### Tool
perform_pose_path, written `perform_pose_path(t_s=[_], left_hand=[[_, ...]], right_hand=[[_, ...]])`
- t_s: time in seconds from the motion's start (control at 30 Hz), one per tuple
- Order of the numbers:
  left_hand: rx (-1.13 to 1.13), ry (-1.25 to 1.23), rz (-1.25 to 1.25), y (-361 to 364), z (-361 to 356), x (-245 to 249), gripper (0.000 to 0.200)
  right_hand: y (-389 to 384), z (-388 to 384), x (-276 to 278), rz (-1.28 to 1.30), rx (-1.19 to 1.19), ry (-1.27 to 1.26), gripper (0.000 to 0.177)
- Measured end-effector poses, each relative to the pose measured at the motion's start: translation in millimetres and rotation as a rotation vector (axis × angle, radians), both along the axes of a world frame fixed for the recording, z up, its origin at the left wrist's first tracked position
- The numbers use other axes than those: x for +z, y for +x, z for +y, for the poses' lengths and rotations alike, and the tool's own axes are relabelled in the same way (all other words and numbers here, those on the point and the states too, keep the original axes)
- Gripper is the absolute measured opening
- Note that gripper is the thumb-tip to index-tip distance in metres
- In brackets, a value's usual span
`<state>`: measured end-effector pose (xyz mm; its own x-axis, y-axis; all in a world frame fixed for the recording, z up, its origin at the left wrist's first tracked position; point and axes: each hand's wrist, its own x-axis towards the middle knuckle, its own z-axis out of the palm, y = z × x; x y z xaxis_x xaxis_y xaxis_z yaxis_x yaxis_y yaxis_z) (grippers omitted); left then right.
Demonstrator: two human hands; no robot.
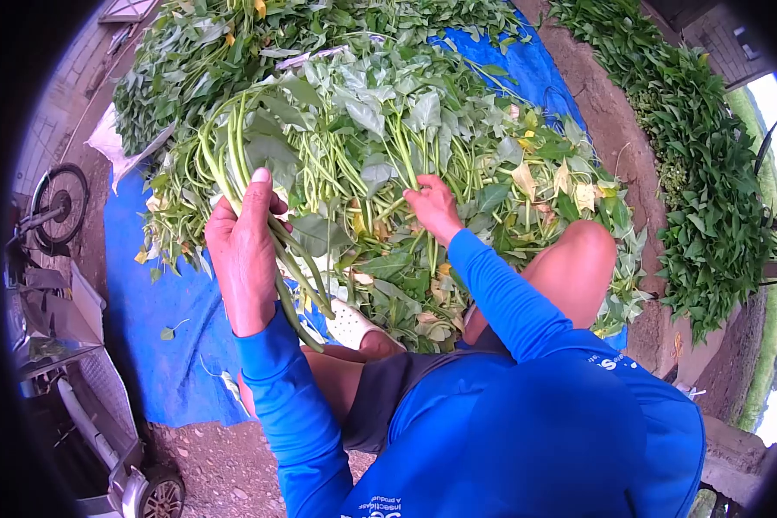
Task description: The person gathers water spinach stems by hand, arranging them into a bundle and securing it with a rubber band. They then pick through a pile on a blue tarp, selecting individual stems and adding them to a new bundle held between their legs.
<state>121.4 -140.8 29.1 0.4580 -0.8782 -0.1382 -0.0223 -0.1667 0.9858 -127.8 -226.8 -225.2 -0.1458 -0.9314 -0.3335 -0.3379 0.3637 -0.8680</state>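
Note:
My left hand is wrapped round a small bunch of water spinach stems, thumb pressed along the outside. Their leafy tops point up and away, and the cut ends hang below my wrist. Over the middle of the heap, my right hand pinches a few more water spinach stems; its fingertips are partly tucked among them. Beneath both hands spreads a loose pile of water spinach, mixed with yellowed leaves.
A blue tarp lies under the greens. Denser leafy stacks rise at the far side, and another long stack stands to the right. My knee and a pale clog border the pile. At left are a wheel and a vehicle.

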Motion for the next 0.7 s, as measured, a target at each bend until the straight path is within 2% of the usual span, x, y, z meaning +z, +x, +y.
perform_pose_path(t_s=[0.07,0.2,0.27,0.3,0.33,0.47,0.6,0.7], left_hand=[[-0.020,-0.006,-0.008,1,-1,-2,0.034],[-0.025,-0.018,0.020,-2,-2,-4,0.034],[-0.003,-0.028,0.053,-5,-2,-8,0.033],[-0.001,-0.032,0.068,-6,-2,-9,0.032],[-0.009,-0.029,0.084,-10,-2,-13,0.032],[-0.044,-0.030,0.092,-17,-5,-28,0.030],[-0.070,-0.131,0.159,-36,-4,-40,0.021],[-0.113,-0.145,0.218,-58,-5,-52,0.023]], right_hand=[[-15,-6,37,-0.457,-0.028,0.157,0.052],[-32,-13,73,-0.334,-0.030,-0.024,0.045],[-36,0,127,-0.413,0.003,-0.110,0.034],[-41,1,133,-0.495,0.042,-0.105,0.033],[-47,6,137,-0.573,0.070,-0.097,0.031],[-54,17,147,-0.596,0.080,-0.188,0.033],[-46,36,149,-0.635,0.095,-0.294,0.035],[-32,57,161,-0.693,0.151,-0.231,0.036]])
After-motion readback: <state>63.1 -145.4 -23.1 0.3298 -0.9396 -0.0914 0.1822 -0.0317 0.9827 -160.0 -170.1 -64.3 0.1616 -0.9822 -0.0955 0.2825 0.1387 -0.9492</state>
